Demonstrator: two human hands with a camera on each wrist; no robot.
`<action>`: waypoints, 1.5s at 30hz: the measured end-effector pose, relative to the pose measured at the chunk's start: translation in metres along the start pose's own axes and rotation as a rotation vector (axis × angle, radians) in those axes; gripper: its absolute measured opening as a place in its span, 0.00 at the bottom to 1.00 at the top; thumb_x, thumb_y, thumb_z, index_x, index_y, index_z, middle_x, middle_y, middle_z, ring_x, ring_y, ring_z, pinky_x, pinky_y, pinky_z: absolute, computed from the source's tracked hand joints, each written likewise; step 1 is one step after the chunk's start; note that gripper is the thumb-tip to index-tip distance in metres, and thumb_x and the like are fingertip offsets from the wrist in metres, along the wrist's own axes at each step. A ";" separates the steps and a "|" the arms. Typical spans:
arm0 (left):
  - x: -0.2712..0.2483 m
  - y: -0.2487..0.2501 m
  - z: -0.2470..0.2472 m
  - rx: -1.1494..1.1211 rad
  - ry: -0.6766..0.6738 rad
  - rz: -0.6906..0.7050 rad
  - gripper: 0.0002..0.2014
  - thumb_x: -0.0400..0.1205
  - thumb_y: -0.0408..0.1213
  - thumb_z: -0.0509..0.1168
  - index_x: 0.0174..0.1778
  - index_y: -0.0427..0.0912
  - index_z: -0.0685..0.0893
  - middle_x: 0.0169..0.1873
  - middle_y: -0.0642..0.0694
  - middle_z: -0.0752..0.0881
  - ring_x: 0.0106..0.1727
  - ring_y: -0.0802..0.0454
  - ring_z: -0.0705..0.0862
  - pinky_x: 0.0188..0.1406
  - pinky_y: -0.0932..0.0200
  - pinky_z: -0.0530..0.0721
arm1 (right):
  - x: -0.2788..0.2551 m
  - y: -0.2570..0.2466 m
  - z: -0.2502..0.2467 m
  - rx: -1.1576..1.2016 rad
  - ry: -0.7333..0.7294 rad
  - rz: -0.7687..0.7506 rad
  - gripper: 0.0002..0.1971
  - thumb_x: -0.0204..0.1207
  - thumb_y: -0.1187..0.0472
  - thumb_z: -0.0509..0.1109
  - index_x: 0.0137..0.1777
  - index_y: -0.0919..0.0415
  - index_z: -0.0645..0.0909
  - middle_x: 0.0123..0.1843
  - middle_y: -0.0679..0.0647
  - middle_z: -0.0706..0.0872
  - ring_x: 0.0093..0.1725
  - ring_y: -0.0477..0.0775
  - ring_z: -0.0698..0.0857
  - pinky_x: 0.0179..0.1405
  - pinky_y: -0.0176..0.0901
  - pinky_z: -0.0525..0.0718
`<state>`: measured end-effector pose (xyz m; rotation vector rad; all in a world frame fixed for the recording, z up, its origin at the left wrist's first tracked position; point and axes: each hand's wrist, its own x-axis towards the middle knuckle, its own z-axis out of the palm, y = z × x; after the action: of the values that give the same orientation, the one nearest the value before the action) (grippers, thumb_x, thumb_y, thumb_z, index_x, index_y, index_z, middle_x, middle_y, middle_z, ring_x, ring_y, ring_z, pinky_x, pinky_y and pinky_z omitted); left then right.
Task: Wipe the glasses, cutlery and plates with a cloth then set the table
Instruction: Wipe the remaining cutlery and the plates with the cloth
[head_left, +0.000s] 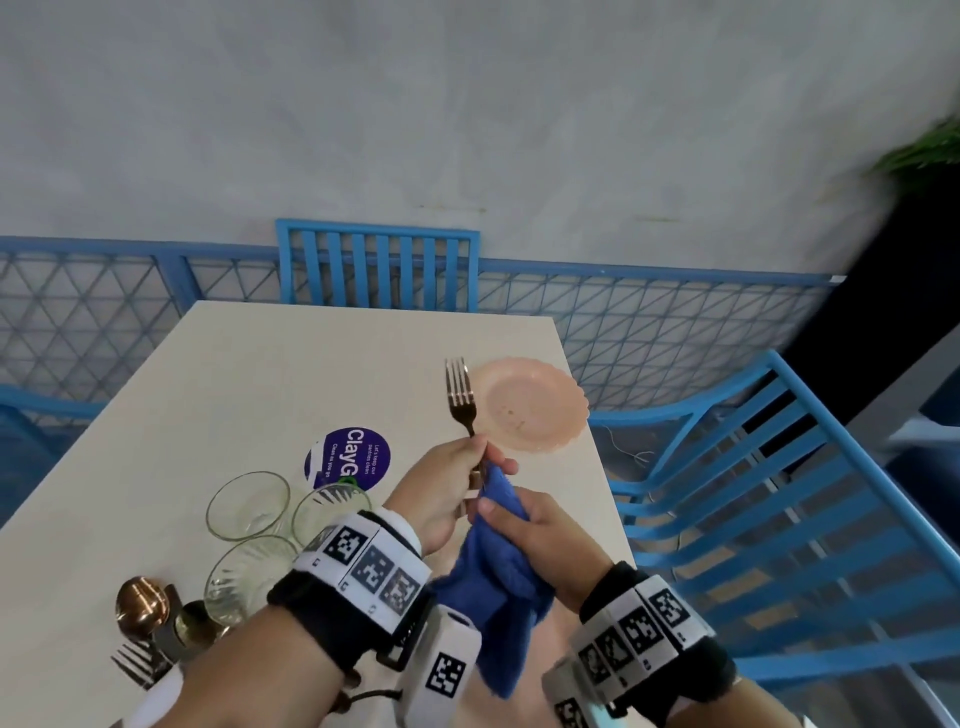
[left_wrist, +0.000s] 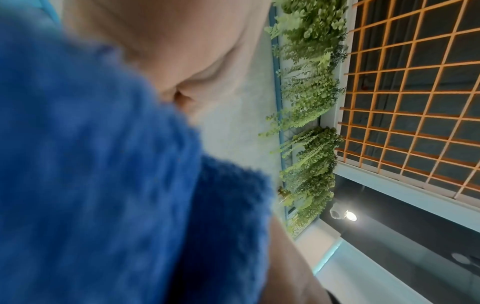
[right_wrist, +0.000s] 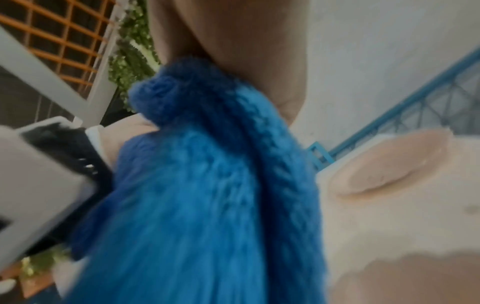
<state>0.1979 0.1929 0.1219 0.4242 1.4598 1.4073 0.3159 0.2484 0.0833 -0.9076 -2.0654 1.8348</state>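
Note:
In the head view my left hand (head_left: 467, 470) pinches the handle of a copper fork (head_left: 460, 396), tines pointing away from me above the table. My right hand (head_left: 524, 525) grips a blue cloth (head_left: 501, 582) wrapped round the lower handle; the rest hangs down between my wrists. The cloth (left_wrist: 103, 185) fills the left wrist view, and the cloth (right_wrist: 207, 185) fills much of the right wrist view. A pink scalloped plate (head_left: 530, 405) lies on the table just right of the fork, blurred as plate (right_wrist: 389, 164) in the right wrist view.
Three clear glasses (head_left: 248, 504) stand left of my hands on the beige table (head_left: 260, 374). A copper spoon (head_left: 141, 605) and another fork (head_left: 136, 665) lie at the near left. A purple sticker (head_left: 348, 457) is on the table. Blue chairs (head_left: 779, 493) stand right and at the far end.

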 end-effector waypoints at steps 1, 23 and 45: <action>0.002 0.001 -0.003 -0.051 0.024 0.000 0.18 0.89 0.39 0.50 0.34 0.41 0.75 0.39 0.44 0.87 0.41 0.50 0.83 0.40 0.55 0.80 | 0.000 -0.001 -0.007 -0.115 -0.062 0.032 0.20 0.74 0.46 0.66 0.46 0.66 0.82 0.42 0.58 0.85 0.43 0.53 0.82 0.58 0.57 0.81; -0.030 -0.021 -0.001 0.196 -0.081 -0.156 0.18 0.88 0.40 0.50 0.32 0.41 0.69 0.17 0.51 0.62 0.13 0.60 0.57 0.13 0.71 0.56 | 0.043 -0.017 0.000 0.099 0.345 -0.021 0.17 0.75 0.55 0.72 0.54 0.65 0.73 0.43 0.56 0.82 0.43 0.52 0.84 0.47 0.52 0.86; -0.054 -0.019 -0.056 -0.022 0.161 0.065 0.18 0.89 0.40 0.50 0.33 0.43 0.74 0.30 0.49 0.77 0.35 0.54 0.75 0.45 0.60 0.74 | 0.055 -0.043 -0.004 0.043 0.483 -0.089 0.19 0.67 0.32 0.69 0.55 0.38 0.79 0.54 0.55 0.87 0.57 0.59 0.85 0.61 0.64 0.82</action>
<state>0.1814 0.1142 0.1159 0.3544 1.5700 1.5374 0.2627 0.2824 0.1131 -1.0982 -1.7291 1.4320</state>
